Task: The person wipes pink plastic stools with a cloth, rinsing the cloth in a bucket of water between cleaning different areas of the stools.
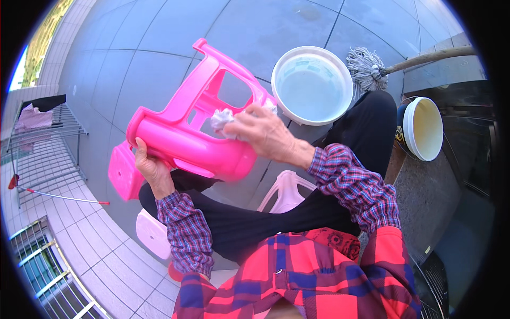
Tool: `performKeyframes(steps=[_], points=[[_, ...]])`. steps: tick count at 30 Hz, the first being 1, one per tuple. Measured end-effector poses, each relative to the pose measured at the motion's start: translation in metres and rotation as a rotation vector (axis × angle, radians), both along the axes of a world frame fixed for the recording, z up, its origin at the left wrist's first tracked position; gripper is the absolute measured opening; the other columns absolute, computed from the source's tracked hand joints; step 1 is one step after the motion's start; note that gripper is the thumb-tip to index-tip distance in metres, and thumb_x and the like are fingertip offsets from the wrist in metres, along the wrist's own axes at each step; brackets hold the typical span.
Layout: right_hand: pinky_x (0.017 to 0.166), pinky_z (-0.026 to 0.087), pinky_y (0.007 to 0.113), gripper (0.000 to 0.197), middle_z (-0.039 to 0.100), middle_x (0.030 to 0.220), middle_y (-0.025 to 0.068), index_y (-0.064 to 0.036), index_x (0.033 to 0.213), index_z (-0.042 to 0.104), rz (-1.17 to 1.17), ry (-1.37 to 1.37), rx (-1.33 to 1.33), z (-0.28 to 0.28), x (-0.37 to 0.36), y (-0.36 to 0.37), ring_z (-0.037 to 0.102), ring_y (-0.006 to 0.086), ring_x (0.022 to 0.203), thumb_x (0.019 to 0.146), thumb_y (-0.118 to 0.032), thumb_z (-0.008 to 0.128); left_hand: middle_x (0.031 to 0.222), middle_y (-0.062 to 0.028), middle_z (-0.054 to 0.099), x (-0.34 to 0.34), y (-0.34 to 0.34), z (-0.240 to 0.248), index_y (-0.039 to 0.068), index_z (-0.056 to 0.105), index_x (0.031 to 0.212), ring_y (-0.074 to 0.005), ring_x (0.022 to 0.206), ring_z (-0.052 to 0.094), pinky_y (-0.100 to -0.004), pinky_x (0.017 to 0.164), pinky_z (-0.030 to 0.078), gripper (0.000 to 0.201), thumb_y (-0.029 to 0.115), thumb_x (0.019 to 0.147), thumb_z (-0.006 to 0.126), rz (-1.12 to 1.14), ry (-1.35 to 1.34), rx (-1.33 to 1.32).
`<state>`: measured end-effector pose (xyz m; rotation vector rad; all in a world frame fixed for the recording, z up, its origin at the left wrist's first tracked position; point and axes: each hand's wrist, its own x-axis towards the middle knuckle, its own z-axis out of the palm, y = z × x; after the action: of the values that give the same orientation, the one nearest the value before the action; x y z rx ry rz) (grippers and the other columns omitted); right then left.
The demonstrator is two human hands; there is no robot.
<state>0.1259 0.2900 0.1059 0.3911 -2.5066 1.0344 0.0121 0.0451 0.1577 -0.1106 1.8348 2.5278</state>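
A bright pink plastic child's chair [186, 139], with large openings in its frame, is tilted above my lap. My left hand [152, 169] grips its lower left edge, the thumb lying over the rim. In my right hand [264, 133] is a crumpled white cloth [222, 121], pressed against the chair's right part. The fingers of the right hand are bent over the cloth and partly hide it. A flat pink end piece [126, 171] juts out left of my left hand; how it joins the chair is hidden.
A white bucket of water [311, 87] stands ahead, with a grey string mop [368, 70] beside it. Another bucket [426, 128] is at the right. Pale pink plastic parts [287, 194] show between my legs. A metal rack [48, 135] holds cloths at the left.
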Motion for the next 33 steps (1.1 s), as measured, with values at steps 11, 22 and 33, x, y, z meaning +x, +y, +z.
performKeyframes(steps=[11,22,33], points=[[0.069,0.043,0.043,0.038,0.063,0.084,0.0124,-0.0117,0.099,0.055,0.573,-0.623,-0.335,0.027,-0.018,0.029,0.061,0.0311,0.078,0.067,-0.029,0.068,0.09,-0.0099,0.064,-0.032,0.004,-0.021,-0.003,0.06,0.098,-0.0161,0.077,0.063,-0.028,0.069,0.051,0.031,0.027,0.089,0.057,-0.066,-0.062,0.089],[0.07,0.044,0.041,0.031,0.063,0.084,0.0122,-0.0096,0.093,0.056,0.456,-0.562,-0.39,0.018,-0.024,0.029,0.061,0.0299,0.083,0.067,-0.021,0.07,0.089,-0.0109,0.064,-0.022,0.038,-0.024,0.0,0.058,0.104,-0.0224,0.08,0.062,-0.0349,0.085,0.045,0.026,0.019,0.087,0.058,0.432,0.582,-1.196],[0.067,0.046,0.039,0.033,0.064,0.082,0.0112,-0.0103,0.092,0.059,0.512,-0.575,-0.18,0.01,-0.033,0.037,0.062,0.0271,0.08,0.061,-0.018,0.07,0.053,-0.0093,0.048,0.04,0.05,-0.02,0.001,0.055,0.057,-0.0246,0.05,0.047,-0.0383,0.086,0.043,0.035,0.022,0.084,0.058,-1.008,0.741,-1.028]])
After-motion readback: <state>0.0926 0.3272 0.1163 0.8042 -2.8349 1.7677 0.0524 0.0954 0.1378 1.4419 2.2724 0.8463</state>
